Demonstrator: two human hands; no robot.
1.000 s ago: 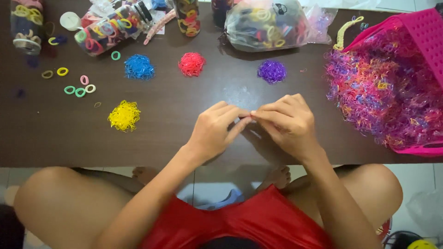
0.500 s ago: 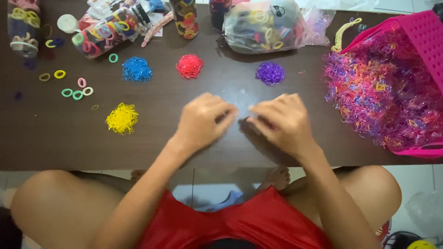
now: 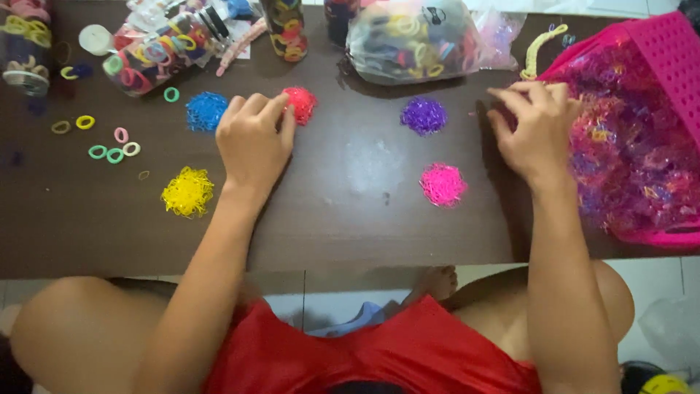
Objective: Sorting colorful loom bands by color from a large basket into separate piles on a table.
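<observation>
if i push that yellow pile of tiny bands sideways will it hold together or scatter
The yellow pile is a loose heap of thin loops, so it would probably spread out. The bands look very light, and probably floppy, so pinching would likely lift only some.

A small red pile of tiny elastic bands [image 3: 300, 103] lies on the dark table, a pink basket [image 3: 667, 66] of mixed bands at right.

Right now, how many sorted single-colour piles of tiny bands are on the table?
5: blue pile and red pile by the left hand, yellow pile nearer the table edge, purple pile centre, pink pile below it.
</observation>
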